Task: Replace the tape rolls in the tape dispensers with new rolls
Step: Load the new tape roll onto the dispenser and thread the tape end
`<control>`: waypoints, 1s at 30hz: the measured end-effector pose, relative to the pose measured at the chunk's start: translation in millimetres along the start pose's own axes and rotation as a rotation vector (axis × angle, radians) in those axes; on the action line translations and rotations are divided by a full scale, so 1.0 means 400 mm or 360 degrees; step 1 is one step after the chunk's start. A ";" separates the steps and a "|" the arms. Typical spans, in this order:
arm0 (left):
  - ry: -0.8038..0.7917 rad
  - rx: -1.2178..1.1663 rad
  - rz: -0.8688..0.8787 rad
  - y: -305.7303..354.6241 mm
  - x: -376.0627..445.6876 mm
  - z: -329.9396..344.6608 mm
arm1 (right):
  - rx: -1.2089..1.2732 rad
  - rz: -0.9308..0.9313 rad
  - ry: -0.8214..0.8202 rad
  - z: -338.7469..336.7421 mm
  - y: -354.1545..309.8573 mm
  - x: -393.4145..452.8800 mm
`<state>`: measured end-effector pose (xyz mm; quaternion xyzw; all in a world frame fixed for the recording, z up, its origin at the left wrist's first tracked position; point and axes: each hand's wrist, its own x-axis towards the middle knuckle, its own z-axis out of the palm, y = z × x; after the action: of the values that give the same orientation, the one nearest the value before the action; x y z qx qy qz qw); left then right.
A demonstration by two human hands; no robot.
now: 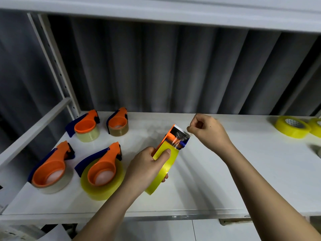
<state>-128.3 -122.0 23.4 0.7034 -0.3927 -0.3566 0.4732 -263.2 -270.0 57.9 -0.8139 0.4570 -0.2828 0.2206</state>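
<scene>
My left hand (147,164) grips an orange and blue tape dispenser (175,136) loaded with a yellow tape roll (165,169), held on edge above the white shelf (225,180). Its thumb presses on the roll's face. My right hand (208,131) is just right of the dispenser's serrated blade and pinches the clear, crumpled tape end (188,128) that runs over the blade. Several other orange dispensers lie at the left: a full yellow roll (102,174), a clear roll (52,169), a small pale roll (86,127) and a brownish roll (118,124).
Two spare yellow rolls lie at the shelf's far right, one (292,126) fully seen and one (316,126) cut by the frame edge. A grey object (317,150) peeks in at the right edge. A corrugated grey wall stands behind, another shelf overhead.
</scene>
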 end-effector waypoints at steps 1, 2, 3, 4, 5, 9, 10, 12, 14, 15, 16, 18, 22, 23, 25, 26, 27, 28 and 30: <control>-0.0035 0.0028 0.0003 -0.001 0.001 -0.001 | 0.0056 0.0006 -0.0008 0.001 0.007 0.001; -0.0070 0.0054 0.0001 -0.002 0.001 -0.002 | 0.0137 0.0016 -0.0037 0.000 0.013 0.002; -0.0103 0.0069 -0.0007 -0.003 0.002 -0.003 | 0.0233 0.0028 -0.0086 -0.002 0.018 0.004; -0.0135 0.0068 -0.0018 -0.004 0.002 -0.003 | 0.0304 0.0025 -0.0139 -0.004 0.023 0.005; -0.0167 0.0051 -0.0033 -0.006 0.003 -0.002 | 0.0331 0.0000 -0.0186 -0.007 0.027 0.008; -0.0306 -0.0101 -0.0099 0.002 0.000 0.004 | 0.0398 -0.0138 -0.0309 -0.017 0.040 0.013; -0.0319 -0.0104 -0.0098 0.006 -0.003 0.004 | 0.0408 -0.0169 -0.0337 -0.021 0.042 0.014; -0.0312 -0.0072 -0.0088 0.011 -0.007 0.003 | 0.0451 -0.0230 -0.0402 -0.029 0.051 0.018; -0.0330 -0.0097 -0.0103 0.015 -0.009 0.000 | 0.0520 -0.0267 -0.0431 -0.035 0.060 0.022; -0.0353 -0.0124 -0.0119 0.017 -0.009 -0.001 | 0.0544 -0.0281 -0.0426 -0.037 0.062 0.023; -0.0372 -0.0139 -0.0133 0.021 -0.010 -0.004 | 0.0578 -0.0292 -0.0421 -0.038 0.063 0.023; -0.0386 -0.0102 -0.0136 0.026 -0.010 -0.010 | 0.0683 -0.0292 -0.0421 -0.036 0.062 0.021; -0.0411 -0.0127 -0.0086 0.020 -0.007 -0.020 | 0.0931 -0.0182 -0.0451 -0.027 0.063 0.011; -0.0404 -0.0111 -0.0073 0.016 -0.005 -0.022 | 0.0954 -0.0152 -0.0467 -0.025 0.064 0.009; -0.0399 -0.0085 -0.0049 0.012 -0.004 -0.025 | 0.0964 -0.0103 -0.0495 -0.025 0.065 0.004; -0.0400 -0.0079 -0.0040 0.012 -0.005 -0.025 | 0.0961 -0.0089 -0.0508 -0.027 0.065 0.002; -0.0395 -0.0069 -0.0033 0.011 -0.006 -0.026 | 0.0953 -0.0084 -0.0521 -0.030 0.066 0.001; -0.0387 -0.0057 -0.0034 0.011 -0.008 -0.026 | 0.0933 -0.0086 -0.0531 -0.035 0.068 0.000; -0.0378 -0.0043 -0.0047 0.011 -0.013 -0.028 | 0.0845 -0.0122 -0.0547 -0.043 0.071 -0.002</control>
<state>-121.7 -114.2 31.8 0.6555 -0.4305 -0.4496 0.4276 -292.5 -284.7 52.8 -0.7804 0.2923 -0.2587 0.4885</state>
